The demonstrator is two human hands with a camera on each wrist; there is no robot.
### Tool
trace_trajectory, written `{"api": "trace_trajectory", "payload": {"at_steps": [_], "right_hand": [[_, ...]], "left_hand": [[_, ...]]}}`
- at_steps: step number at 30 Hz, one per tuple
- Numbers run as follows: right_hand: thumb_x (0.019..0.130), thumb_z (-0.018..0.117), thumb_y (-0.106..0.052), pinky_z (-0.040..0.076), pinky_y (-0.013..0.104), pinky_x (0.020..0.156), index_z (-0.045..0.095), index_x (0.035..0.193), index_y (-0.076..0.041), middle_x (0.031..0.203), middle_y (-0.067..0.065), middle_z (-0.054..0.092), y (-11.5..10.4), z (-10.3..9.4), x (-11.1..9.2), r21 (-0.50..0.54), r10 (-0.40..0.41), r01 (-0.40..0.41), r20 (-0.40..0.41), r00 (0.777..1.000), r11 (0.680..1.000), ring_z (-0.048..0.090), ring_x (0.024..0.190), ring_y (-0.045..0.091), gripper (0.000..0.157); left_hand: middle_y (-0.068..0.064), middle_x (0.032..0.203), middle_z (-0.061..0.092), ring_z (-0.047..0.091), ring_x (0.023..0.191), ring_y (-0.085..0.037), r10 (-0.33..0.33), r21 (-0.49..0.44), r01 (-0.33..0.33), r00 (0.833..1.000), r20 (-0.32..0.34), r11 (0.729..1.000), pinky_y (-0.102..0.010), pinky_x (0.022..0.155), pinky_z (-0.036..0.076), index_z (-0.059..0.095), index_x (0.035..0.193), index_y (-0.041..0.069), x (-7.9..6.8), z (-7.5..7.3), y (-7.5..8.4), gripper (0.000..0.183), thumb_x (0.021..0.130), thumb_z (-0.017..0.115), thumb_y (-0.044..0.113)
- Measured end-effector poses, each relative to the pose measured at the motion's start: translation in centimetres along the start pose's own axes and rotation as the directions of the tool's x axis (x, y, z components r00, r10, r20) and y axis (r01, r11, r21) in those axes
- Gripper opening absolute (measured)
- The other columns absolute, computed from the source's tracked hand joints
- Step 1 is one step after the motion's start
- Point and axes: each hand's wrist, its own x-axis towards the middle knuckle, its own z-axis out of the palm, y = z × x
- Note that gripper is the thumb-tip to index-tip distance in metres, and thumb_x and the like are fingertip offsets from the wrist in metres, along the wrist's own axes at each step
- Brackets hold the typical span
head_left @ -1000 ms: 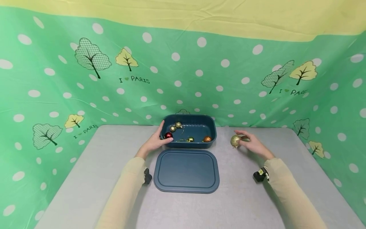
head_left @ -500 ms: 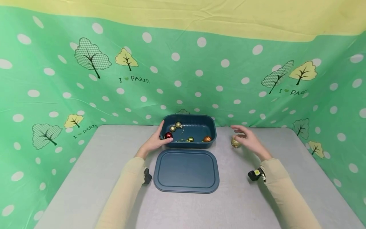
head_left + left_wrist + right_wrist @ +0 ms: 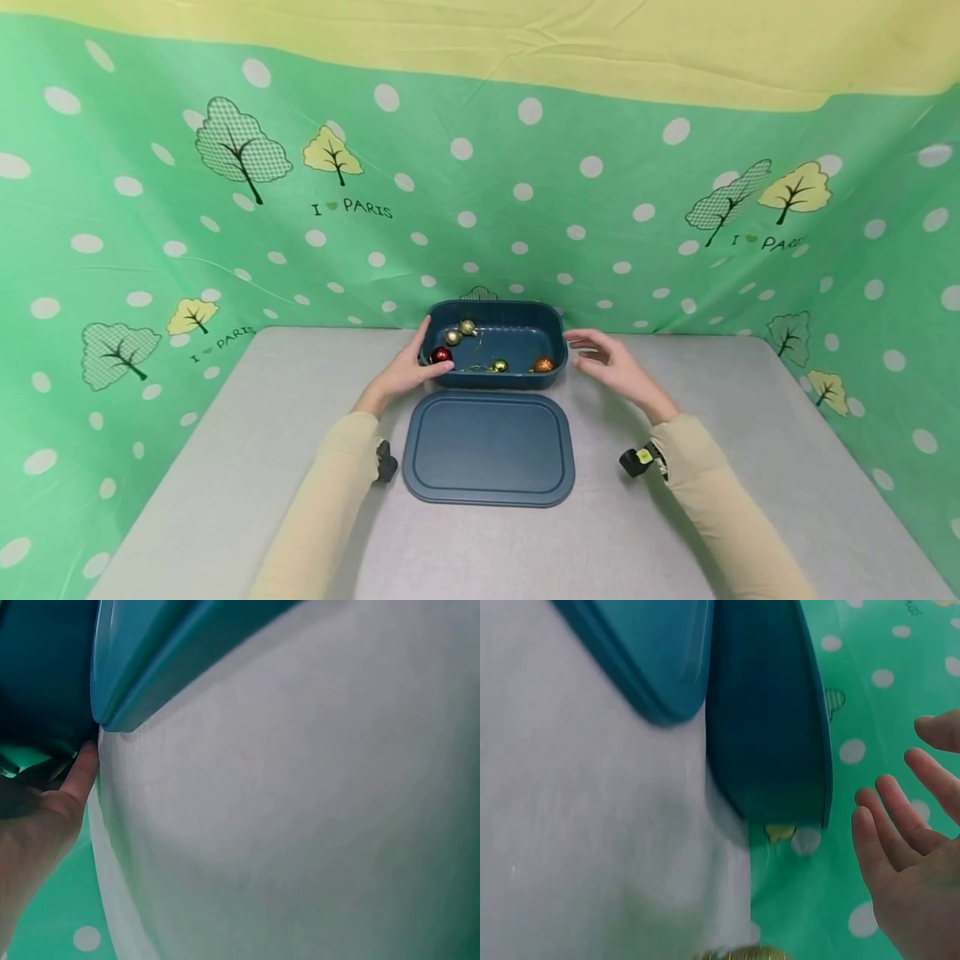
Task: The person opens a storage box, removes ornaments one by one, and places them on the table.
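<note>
A dark blue plastic box (image 3: pixel 498 381) stands at the back of the table with several small Christmas baubles inside. Among them are a red bauble (image 3: pixel 441 355), an orange bauble (image 3: pixel 543 365) and gold ones (image 3: pixel 453 337). My left hand (image 3: pixel 405 367) grips the box's left end, thumb over the front rim and fingers along the side. My right hand (image 3: pixel 618 372) holds nothing; its fingers are spread near the box's right end, as the right wrist view (image 3: pixel 922 855) shows. A glittery gold bauble (image 3: pixel 744 954) peeks in at that view's bottom edge; the hand hides it in the head view.
The matching blue lid (image 3: pixel 489 450) lies flat in front of the box. Behind the box hangs a green dotted cloth (image 3: pixel 517 217). The grey table (image 3: pixel 660 533) extends to both sides.
My right hand has let go of the large gold bauble and moved left to the box's right end. The left hand has stayed on the box.
</note>
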Motion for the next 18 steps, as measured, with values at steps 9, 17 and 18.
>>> {"api": "trace_trajectory", "payload": {"at_steps": [9, 17, 18], "right_hand": [[0.093, 0.056, 0.008, 0.037, 0.055, 0.102, 0.046, 0.133, 0.013, 0.133, 0.031, 0.047, -0.6, 2.4, 1.6, 0.082, 0.013, -0.019, 0.063, 0.998, 0.996, 0.042, 0.119, 0.055, 0.041], [0.096, 0.057, 0.0, 0.043, 0.05, 0.097, 0.047, 0.135, 0.008, 0.137, 0.029, 0.045, -0.9, 3.9, 2.9, 0.105, 0.073, -0.084, 0.104, 0.992, 0.991, 0.044, 0.122, 0.051, 0.041], [0.096, 0.057, 0.0, 0.045, 0.051, 0.096, 0.047, 0.135, 0.008, 0.137, 0.028, 0.045, -1.0, 4.0, 3.1, 0.113, 0.083, -0.095, 0.107, 0.991, 0.989, 0.044, 0.122, 0.051, 0.041]], "left_hand": [[-0.013, 0.16, -0.003, 0.004, 0.144, -0.035, 0.001, 0.003, -0.001, 1.0, 0.002, 1.0, -0.055, 0.113, 0.012, -0.006, 0.156, 0.019, -0.1, -0.1, -0.1, 0.103, 0.089, 0.071, 0.032], [-0.012, 0.161, -0.003, 0.004, 0.144, -0.036, -0.003, 0.002, 0.003, 1.0, 0.006, 1.0, -0.056, 0.112, 0.013, -0.006, 0.156, 0.02, 0.0, -0.1, 0.0, 0.102, 0.089, 0.07, 0.033], [-0.012, 0.161, -0.003, 0.004, 0.144, -0.036, -0.002, 0.003, 0.002, 1.0, 0.007, 1.0, -0.056, 0.112, 0.013, -0.006, 0.156, 0.021, 0.0, -0.1, 0.0, 0.102, 0.089, 0.07, 0.033]]}}
